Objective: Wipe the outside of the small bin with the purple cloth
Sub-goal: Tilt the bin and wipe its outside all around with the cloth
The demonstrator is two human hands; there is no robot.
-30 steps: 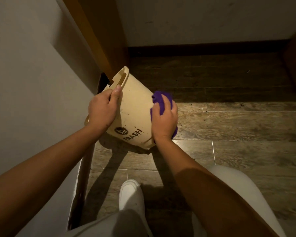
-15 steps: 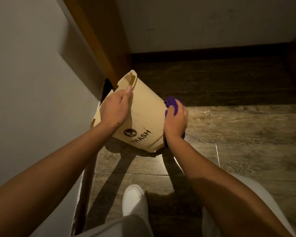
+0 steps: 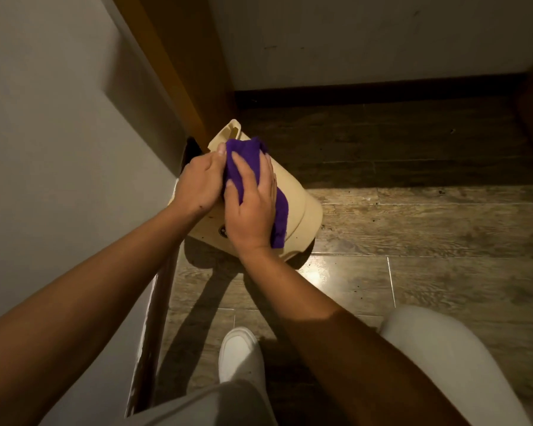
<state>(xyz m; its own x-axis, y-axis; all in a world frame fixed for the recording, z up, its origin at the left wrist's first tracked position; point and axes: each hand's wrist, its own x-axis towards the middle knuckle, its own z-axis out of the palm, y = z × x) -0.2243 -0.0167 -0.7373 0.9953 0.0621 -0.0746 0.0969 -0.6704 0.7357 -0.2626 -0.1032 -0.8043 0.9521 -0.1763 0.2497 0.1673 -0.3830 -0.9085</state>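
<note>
A small beige bin is tilted over the wooden floor, its rim toward the upper left and its base at the lower right. My left hand grips its left side near the rim. My right hand presses the purple cloth flat on the bin's upper face, next to my left hand. The cloth's tail hangs down the bin's side. My right hand hides most of the bin's printed label.
A white wall runs close on the left, with an orange-brown door frame behind the bin. Dark baseboard lines the far wall. My white shoe and light trouser knee are near the bottom. Wooden floor extends to the right.
My right hand has brought the cloth from the bin's right side up onto its top face, beside my left hand. The bin has turned so its label is now covered.
</note>
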